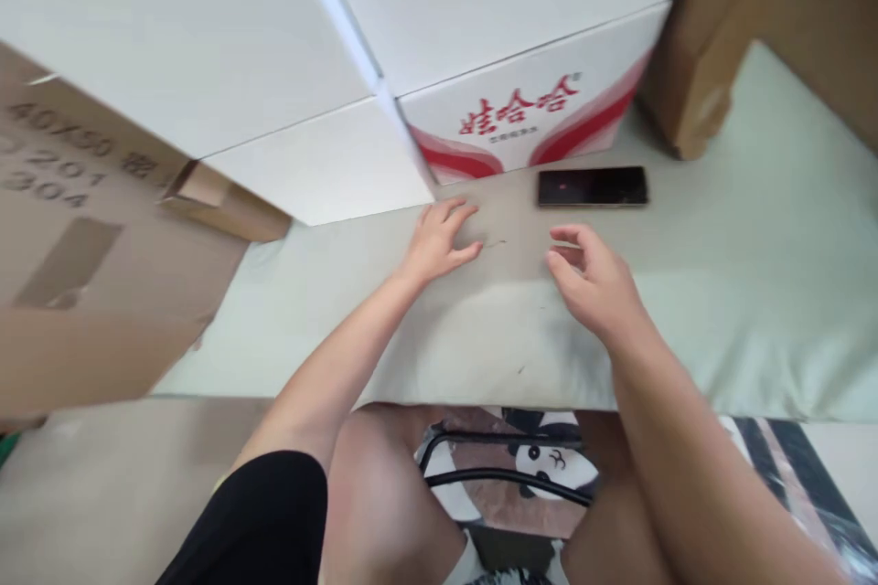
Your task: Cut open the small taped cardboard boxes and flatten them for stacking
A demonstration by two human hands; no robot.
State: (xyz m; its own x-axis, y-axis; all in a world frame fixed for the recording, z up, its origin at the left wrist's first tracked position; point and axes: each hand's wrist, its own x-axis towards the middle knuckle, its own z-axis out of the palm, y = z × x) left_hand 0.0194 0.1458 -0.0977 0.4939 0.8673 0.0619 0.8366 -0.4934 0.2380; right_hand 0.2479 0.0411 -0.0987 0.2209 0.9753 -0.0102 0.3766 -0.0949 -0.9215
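My left hand [443,242] lies on the pale green cloth [329,311], fingers spread, its fingertips near the base of the white boxes. Just right of its thumb tip is a thin thread-like strand [495,243]; whether the thumb touches it I cannot tell. My right hand [595,285] is held over the cloth with fingers curved and a gap between thumb and fingers, nothing visible in it. Beyond that hand, a dark smartphone [592,186] lies flat, screen up, apart from the fingers. A small dark speck [521,370] shows near the cloth's front edge.
Behind the hands stand stacked white boxes, including a carton [521,128] with red lettering. A brown cardboard box [102,228] is at left, and open cardboard [706,55] at back right. Below the edge are my knees, black metal bars [508,475] and a panda print [555,462].
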